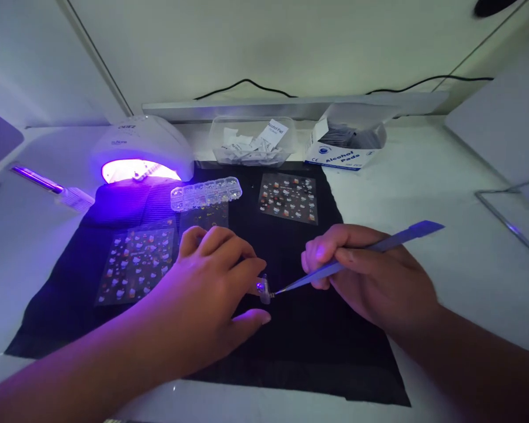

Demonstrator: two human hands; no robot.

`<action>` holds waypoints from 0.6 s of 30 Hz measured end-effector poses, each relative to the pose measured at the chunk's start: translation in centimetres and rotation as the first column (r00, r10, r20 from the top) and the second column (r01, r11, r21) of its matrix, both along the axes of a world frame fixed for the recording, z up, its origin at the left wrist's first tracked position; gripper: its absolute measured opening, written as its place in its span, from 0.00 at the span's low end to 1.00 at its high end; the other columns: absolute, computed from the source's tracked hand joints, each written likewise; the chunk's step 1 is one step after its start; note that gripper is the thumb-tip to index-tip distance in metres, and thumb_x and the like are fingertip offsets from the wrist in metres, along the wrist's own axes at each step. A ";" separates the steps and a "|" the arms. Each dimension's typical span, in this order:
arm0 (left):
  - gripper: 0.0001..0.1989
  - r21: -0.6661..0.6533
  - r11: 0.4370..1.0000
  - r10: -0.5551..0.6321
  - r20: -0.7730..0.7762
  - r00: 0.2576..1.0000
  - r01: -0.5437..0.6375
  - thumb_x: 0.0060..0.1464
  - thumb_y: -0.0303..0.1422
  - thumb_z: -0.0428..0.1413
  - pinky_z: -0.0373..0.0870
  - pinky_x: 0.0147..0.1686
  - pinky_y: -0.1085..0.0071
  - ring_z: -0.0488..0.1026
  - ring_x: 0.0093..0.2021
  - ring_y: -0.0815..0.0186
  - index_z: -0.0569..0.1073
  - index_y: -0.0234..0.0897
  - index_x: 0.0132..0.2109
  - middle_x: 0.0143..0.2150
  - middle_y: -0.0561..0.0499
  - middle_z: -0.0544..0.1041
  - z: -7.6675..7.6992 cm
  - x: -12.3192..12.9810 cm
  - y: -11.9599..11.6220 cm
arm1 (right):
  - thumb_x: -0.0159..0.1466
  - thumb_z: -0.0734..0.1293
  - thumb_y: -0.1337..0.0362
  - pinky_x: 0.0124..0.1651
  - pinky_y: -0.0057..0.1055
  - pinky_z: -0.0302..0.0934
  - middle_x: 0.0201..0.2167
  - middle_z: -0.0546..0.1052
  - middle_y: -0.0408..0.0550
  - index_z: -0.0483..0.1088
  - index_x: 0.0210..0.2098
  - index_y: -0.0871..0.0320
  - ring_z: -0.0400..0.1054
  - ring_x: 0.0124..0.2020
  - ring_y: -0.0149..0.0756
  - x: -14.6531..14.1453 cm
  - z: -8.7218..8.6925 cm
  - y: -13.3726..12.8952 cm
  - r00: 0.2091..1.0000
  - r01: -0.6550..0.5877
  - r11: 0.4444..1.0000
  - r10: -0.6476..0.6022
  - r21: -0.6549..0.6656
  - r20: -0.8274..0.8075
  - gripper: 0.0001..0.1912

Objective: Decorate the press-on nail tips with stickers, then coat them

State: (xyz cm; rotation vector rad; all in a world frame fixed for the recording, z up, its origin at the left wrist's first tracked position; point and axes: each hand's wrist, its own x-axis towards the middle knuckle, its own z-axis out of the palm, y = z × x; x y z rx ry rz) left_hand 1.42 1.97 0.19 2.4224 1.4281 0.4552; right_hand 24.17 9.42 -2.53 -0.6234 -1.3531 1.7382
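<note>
Here in the head view, the right hand [374,276] has its grip closed round blue-grey tweezers [321,272], thumb and fingers pinching the shaft, its broad end sticking out past the knuckles and its points aimed left! Right at those points sits a small clear piece [265,294] carrying a shiny bit, close under the index finger of the left hand [207,288]; the left fingers are curled, the thumb stands a little apart below, and whether that grip is actually pinching the piece I cannot tell. Tips and piece meet, or very nearly so, too tiny to call! All this plays out above a black cloth [300,364] spread on a white tabletop [388,194]. Beyond the left hand lies a clear compartment case [207,194], with one patterned sticker sheet [290,198] to its right and another sheet [134,267] beside the left forearm. Back left, a white lamp [145,141] glows purple, a slim wand [39,179] near it, and along the rear stand a clear tub [214,138] of white packets and an open alcohol pads box [341,155]
</note>
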 end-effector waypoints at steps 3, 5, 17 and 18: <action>0.11 0.027 1.000 -0.008 0.012 1.000 0.008 0.61 0.33 0.62 0.58 0.54 0.44 0.70 0.54 0.50 0.77 0.38 0.51 0.50 0.47 0.80 -0.4 0.0 0.0 | 0.64 0.73 0.63 0.28 0.30 0.66 0.19 0.75 0.43 0.83 0.32 0.56 0.72 0.22 0.32 0.0 -0.1 -0.1 1.000 0.006 1.000 -0.006 -0.006 0.004 0.06; 0.08 0.032 0.999 -0.015 0.019 1.000 0.015 0.62 0.32 0.60 0.58 0.54 0.45 0.70 0.53 0.50 0.77 0.39 0.49 0.49 0.48 0.80 -0.6 0.0 -0.1 | 0.64 0.73 0.61 0.29 0.31 0.66 0.19 0.76 0.43 0.83 0.33 0.56 0.72 0.23 0.33 0.1 -0.2 -0.2 1.000 0.016 1.000 -0.016 0.005 0.014 0.07; 0.04 0.047 0.999 0.004 0.026 1.000 -0.006 0.65 0.30 0.58 0.55 0.49 0.50 0.69 0.51 0.52 0.77 0.43 0.44 0.46 0.52 0.80 -0.7 0.4 -0.1 | 0.64 0.74 0.63 0.29 0.27 0.68 0.26 0.80 0.44 0.83 0.33 0.53 0.74 0.26 0.31 0.1 -0.4 -0.8 0.994 0.082 0.997 -0.082 0.004 0.066 0.04; 0.04 0.051 0.999 0.006 0.028 1.000 -0.007 0.65 0.31 0.58 0.54 0.49 0.50 0.69 0.51 0.51 0.77 0.43 0.44 0.46 0.52 0.80 -0.7 0.4 -0.2 | 0.64 0.73 0.64 0.29 0.27 0.69 0.26 0.80 0.44 0.83 0.33 0.53 0.74 0.26 0.31 0.1 -0.4 -0.8 0.994 0.086 0.996 -0.085 -0.002 0.072 0.05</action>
